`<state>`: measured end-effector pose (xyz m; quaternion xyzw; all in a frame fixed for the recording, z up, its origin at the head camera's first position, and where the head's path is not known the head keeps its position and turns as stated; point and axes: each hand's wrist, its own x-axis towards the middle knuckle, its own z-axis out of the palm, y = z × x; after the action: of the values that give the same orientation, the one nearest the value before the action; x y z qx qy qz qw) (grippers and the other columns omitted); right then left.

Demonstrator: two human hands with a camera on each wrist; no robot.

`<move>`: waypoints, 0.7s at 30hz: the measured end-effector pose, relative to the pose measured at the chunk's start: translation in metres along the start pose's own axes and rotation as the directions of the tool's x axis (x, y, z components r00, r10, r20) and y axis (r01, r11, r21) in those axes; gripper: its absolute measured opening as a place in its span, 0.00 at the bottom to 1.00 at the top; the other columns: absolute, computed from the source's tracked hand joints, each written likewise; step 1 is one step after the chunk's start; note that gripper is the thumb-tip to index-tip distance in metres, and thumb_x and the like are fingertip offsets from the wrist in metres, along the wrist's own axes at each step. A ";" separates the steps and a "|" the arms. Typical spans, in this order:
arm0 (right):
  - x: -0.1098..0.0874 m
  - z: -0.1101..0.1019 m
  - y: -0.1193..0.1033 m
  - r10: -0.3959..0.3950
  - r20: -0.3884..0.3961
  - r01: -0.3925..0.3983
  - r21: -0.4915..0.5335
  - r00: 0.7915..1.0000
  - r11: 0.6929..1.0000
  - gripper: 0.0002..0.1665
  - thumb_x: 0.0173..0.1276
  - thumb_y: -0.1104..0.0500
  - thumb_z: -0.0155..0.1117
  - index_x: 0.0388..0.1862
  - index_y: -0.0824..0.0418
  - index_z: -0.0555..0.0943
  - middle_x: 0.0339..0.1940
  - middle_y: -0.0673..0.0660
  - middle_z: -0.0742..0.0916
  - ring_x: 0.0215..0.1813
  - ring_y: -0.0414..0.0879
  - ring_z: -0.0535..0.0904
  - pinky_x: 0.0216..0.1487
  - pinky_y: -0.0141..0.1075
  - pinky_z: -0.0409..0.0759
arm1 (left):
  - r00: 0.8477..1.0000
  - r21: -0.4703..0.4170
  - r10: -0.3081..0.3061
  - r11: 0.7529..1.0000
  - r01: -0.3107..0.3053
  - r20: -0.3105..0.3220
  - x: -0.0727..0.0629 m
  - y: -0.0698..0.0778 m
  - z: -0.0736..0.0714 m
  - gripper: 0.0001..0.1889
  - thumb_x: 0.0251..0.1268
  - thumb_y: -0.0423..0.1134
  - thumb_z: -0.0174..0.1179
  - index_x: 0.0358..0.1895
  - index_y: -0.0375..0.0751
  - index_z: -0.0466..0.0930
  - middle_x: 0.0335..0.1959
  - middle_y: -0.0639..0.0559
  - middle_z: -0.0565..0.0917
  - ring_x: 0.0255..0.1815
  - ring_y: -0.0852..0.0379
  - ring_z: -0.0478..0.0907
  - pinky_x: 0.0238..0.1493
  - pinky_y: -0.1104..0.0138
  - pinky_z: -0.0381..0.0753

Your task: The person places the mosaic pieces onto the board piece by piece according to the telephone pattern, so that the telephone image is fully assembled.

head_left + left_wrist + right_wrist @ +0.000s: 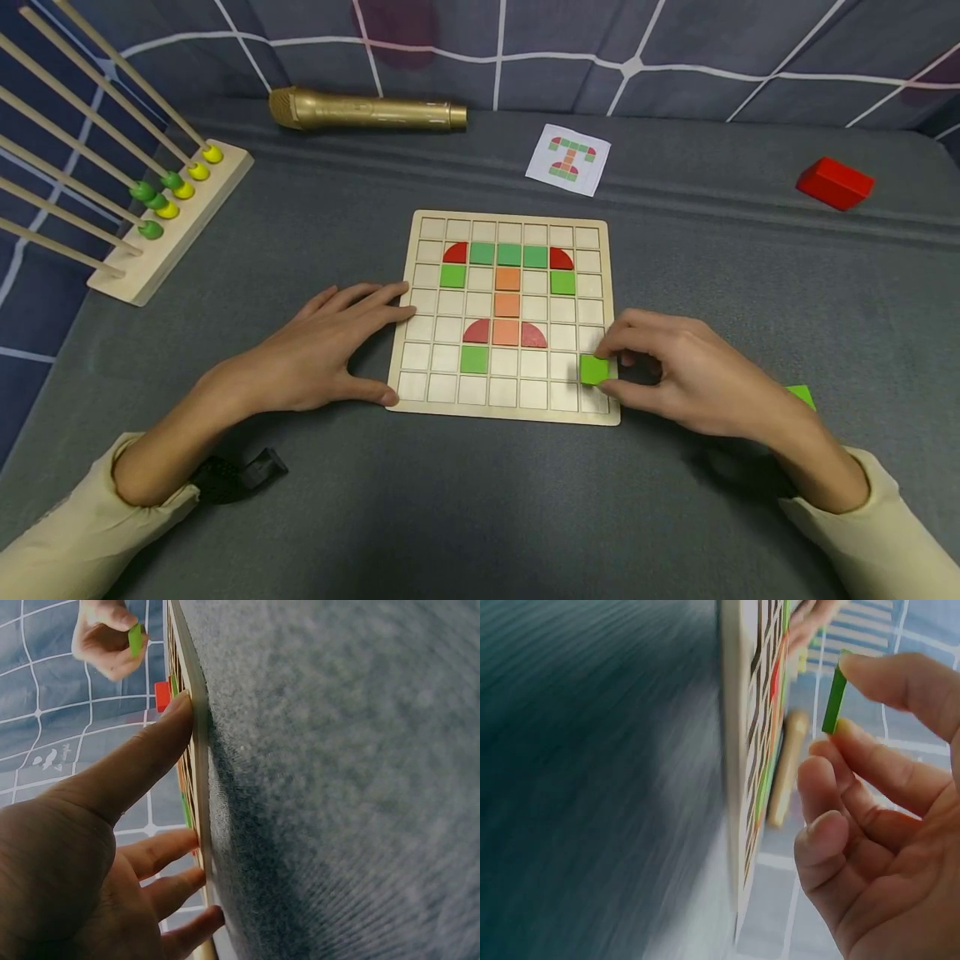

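Note:
My right hand pinches a light green square tile between thumb and forefinger, over the lower right of a wooden grid board. The right wrist view shows the tile held edge-on, apart from the board. With fingers spread, my left hand touches the board's left edge, thumb at the lower left corner. On the board sit green squares, orange squares and red quarter-round pieces, laid in a T-like pattern with a wider foot. One light green square lies in the foot's left side.
A printed pattern card lies behind the board. Further back are a gold microphone and, at right, a red block. A wooden bead rack stands at left. Another green piece is partly hidden behind my right wrist.

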<state>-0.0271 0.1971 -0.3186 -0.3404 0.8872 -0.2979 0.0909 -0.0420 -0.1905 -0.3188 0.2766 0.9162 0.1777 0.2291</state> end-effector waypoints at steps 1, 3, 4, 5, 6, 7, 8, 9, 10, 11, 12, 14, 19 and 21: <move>0.006 0.002 -0.003 -0.005 0.008 0.005 0.000 1.000 1.000 0.15 0.56 0.61 0.77 0.42 0.50 0.85 0.39 0.40 0.80 0.33 0.36 0.73 0.27 0.29 0.72 | 1.000 0.000 0.000 1.000 0.000 -0.001 0.000 0.000 0.000 0.50 0.52 0.61 0.71 0.77 0.47 0.60 0.80 0.50 0.50 0.78 0.45 0.45 0.70 0.36 0.41; 0.018 0.008 -0.009 -0.021 0.019 0.021 0.000 1.000 1.000 0.13 0.58 0.59 0.76 0.42 0.51 0.85 0.40 0.41 0.80 0.32 0.36 0.73 0.29 0.30 0.72 | 1.000 0.002 0.001 1.000 -0.001 -0.001 0.000 0.000 0.000 0.50 0.52 0.61 0.72 0.76 0.47 0.60 0.80 0.50 0.50 0.78 0.45 0.45 0.70 0.36 0.41; 0.024 0.010 -0.012 -0.034 0.023 0.034 0.000 0.999 0.999 0.12 0.58 0.59 0.76 0.41 0.52 0.85 0.40 0.41 0.81 0.32 0.36 0.73 0.30 0.31 0.72 | 1.000 0.002 0.000 1.000 0.000 -0.002 0.000 0.000 0.000 0.50 0.52 0.61 0.72 0.76 0.47 0.61 0.80 0.50 0.51 0.78 0.45 0.45 0.69 0.36 0.41; 0.029 0.013 -0.015 -0.046 0.025 0.046 -0.002 0.999 0.999 0.12 0.59 0.58 0.75 0.41 0.53 0.85 0.40 0.41 0.81 0.32 0.36 0.73 0.31 0.32 0.72 | 1.000 0.002 0.000 1.000 0.000 -0.003 0.000 0.000 0.000 0.49 0.52 0.61 0.72 0.76 0.48 0.61 0.80 0.50 0.51 0.78 0.45 0.46 0.69 0.36 0.41; 0.034 0.015 -0.017 -0.060 0.028 0.060 -0.004 0.998 0.998 0.11 0.59 0.58 0.75 0.41 0.53 0.85 0.40 0.42 0.81 0.33 0.37 0.74 0.32 0.33 0.73 | 1.000 0.001 -0.001 1.000 0.001 -0.003 0.000 0.000 0.000 0.49 0.52 0.62 0.71 0.76 0.48 0.61 0.80 0.50 0.51 0.78 0.45 0.46 0.69 0.36 0.41; 0.039 0.018 -0.019 -0.073 0.031 0.074 -0.007 0.997 0.997 0.10 0.60 0.58 0.74 0.41 0.54 0.85 0.40 0.42 0.81 0.34 0.37 0.74 0.34 0.34 0.73 | 1.000 0.000 -0.002 1.000 0.002 -0.003 0.000 0.000 0.000 0.49 0.52 0.62 0.72 0.76 0.48 0.61 0.79 0.50 0.51 0.78 0.45 0.46 0.69 0.36 0.41; 0.043 0.021 -0.021 -0.080 0.037 0.081 -0.007 0.996 0.997 0.10 0.60 0.58 0.74 0.41 0.55 0.85 0.40 0.43 0.81 0.35 0.38 0.74 0.35 0.35 0.74 | 1.000 -0.001 -0.002 1.000 0.002 -0.003 0.000 0.000 0.000 0.49 0.52 0.62 0.72 0.76 0.48 0.61 0.79 0.51 0.51 0.78 0.45 0.46 0.69 0.36 0.41; 0.047 0.023 -0.023 -0.088 0.042 0.088 -0.010 0.995 0.996 0.10 0.61 0.58 0.73 0.41 0.55 0.85 0.40 0.44 0.81 0.35 0.38 0.74 0.36 0.35 0.74 | 1.000 -0.002 -0.002 1.000 0.002 -0.003 0.000 0.000 0.000 0.49 0.52 0.62 0.72 0.76 0.48 0.62 0.79 0.51 0.51 0.78 0.45 0.46 0.69 0.36 0.41; 0.051 0.026 -0.024 -0.090 0.050 0.091 -0.017 0.995 0.996 0.09 0.61 0.58 0.73 0.41 0.56 0.85 0.39 0.44 0.81 0.35 0.38 0.74 0.37 0.36 0.74 | 1.000 -0.003 -0.002 1.000 0.002 -0.004 0.000 0.000 0.000 0.49 0.52 0.61 0.72 0.76 0.48 0.62 0.79 0.51 0.51 0.78 0.45 0.46 0.69 0.36 0.41; 0.054 0.028 -0.026 -0.092 0.054 0.094 -0.025 0.994 0.995 0.09 0.62 0.58 0.73 0.41 0.56 0.85 0.39 0.45 0.81 0.36 0.39 0.74 0.38 0.36 0.74 | 1.000 -0.003 -0.002 1.000 0.002 -0.004 0.000 0.000 0.000 0.49 0.52 0.61 0.72 0.76 0.48 0.62 0.79 0.51 0.51 0.78 0.45 0.46 0.69 0.36 0.41; 0.056 0.031 -0.027 -0.092 0.060 0.094 -0.033 0.994 0.995 0.08 0.62 0.58 0.72 0.40 0.56 0.85 0.39 0.45 0.81 0.36 0.39 0.74 0.38 0.37 0.74 | 1.000 -0.004 -0.002 1.000 0.002 -0.004 0.000 0.000 0.000 0.49 0.52 0.62 0.72 0.76 0.49 0.62 0.79 0.51 0.51 0.78 0.45 0.46 0.69 0.36 0.41; 0.060 0.034 -0.029 -0.086 0.070 0.090 -0.049 0.994 0.995 0.08 0.63 0.57 0.71 0.40 0.56 0.85 0.38 0.46 0.80 0.36 0.39 0.74 0.39 0.37 0.74 | 1.000 -0.005 0.000 1.000 0.000 -0.004 0.000 0.000 0.000 0.49 0.52 0.62 0.72 0.76 0.49 0.62 0.79 0.51 0.52 0.78 0.46 0.46 0.69 0.36 0.41; 0.065 0.039 -0.031 -0.070 0.090 0.076 -0.070 0.993 0.995 0.09 0.63 0.57 0.71 0.41 0.57 0.85 0.39 0.47 0.80 0.38 0.39 0.75 0.42 0.38 0.75 | 1.000 -0.006 -0.002 1.000 0.002 -0.001 0.000 -0.001 0.000 0.49 0.52 0.62 0.71 0.76 0.49 0.61 0.79 0.52 0.51 0.78 0.46 0.46 0.69 0.36 0.40; 0.065 0.040 -0.032 -0.060 0.094 0.067 -0.070 0.994 0.995 0.10 0.63 0.57 0.72 0.42 0.57 0.85 0.39 0.47 0.80 0.38 0.39 0.75 0.42 0.38 0.75 | 1.000 -0.005 -0.003 1.000 0.003 -0.001 0.000 -0.001 0.000 0.49 0.52 0.62 0.71 0.76 0.49 0.61 0.79 0.51 0.51 0.78 0.45 0.46 0.69 0.36 0.40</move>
<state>-0.0440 0.1174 -0.3293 -0.3848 0.8811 -0.2522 0.1095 -0.0422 -0.1909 -0.3196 0.2744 0.9163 0.1798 0.2297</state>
